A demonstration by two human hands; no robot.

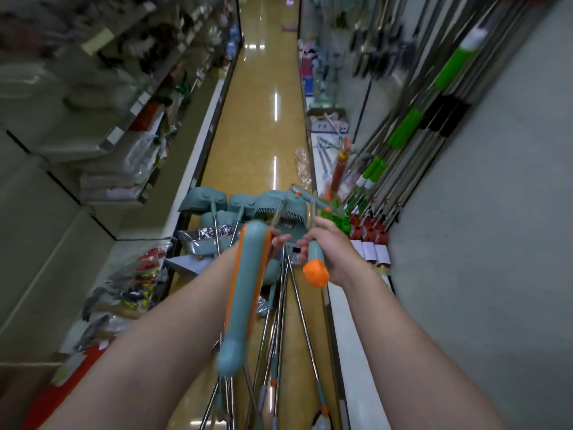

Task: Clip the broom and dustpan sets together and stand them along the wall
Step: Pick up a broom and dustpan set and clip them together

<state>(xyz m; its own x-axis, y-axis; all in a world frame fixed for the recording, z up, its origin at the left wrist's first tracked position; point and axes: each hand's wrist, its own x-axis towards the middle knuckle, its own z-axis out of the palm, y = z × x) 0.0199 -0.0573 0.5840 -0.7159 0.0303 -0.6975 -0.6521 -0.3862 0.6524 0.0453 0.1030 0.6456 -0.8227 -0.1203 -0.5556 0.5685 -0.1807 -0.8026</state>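
Down the narrow aisle, the left hand (276, 240) grips a thick teal-and-orange handle (245, 290). The right hand (327, 243) is wrapped round a slimmer orange-capped handle (315, 265). Both are held above a tangle of teal dustpans (279, 206) and metal poles (299, 305) heaped across the floor (260, 119). Green-sleeved mops (403, 128) lean along the wall (480, 228) on the right, and stocked shelves (102, 125) crowd the left.
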